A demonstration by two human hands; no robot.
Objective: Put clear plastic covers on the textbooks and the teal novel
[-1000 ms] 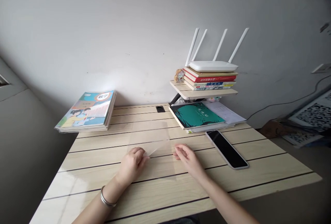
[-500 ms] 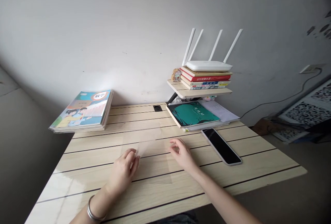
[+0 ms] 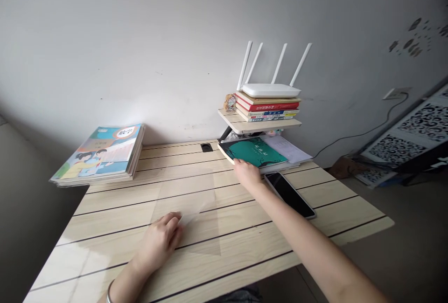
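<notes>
The left hand was curled, palm down, on the bench, its fingertips pinching the raised corner of a clear plastic sheet. The sheet lay flat on the bench, its far part reaching toward the middle of the bench; its edges were faint. A bangle circled the left wrist.

The right arm reached forward, and the right hand lay with its fingers stretched out against the near edge of a green book. I could not tell whether it gripped the book. The book lay on loose papers at the back of the bench, beside a phone, which lay face up just right of the hand.

Above the book, a shelf carried stacked books and a white router. A stack of textbooks sat at the bench's far left corner.
</notes>
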